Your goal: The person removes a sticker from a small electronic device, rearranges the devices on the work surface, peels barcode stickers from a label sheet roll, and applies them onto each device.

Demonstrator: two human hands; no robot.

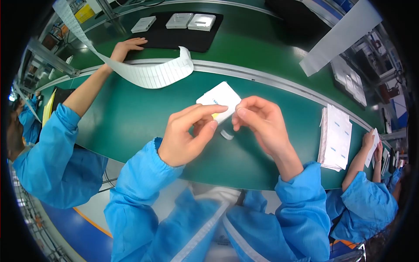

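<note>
A small white box (221,95) with blue print and a yellow patch lies tilted on the green work surface. My left hand (185,133) is over its near left edge, index finger stretched across it and thumb apart, with nothing visible held. At the box's right edge, my right hand (263,122) has thumb and index fingertips pressed together; anything in that pinch is hidden or too small to name. A small curled white strip (227,134) rests on the surface just below the box, between my hands.
A long strip of white labels (152,75) hangs in from the upper left. Stacked printed white sheets (336,137) lie at the right. Beyond the metal rail, several white boxes (178,21) sit on a black mat (163,39), near a co-worker's hand (126,47). Another co-worker (364,198) works at right.
</note>
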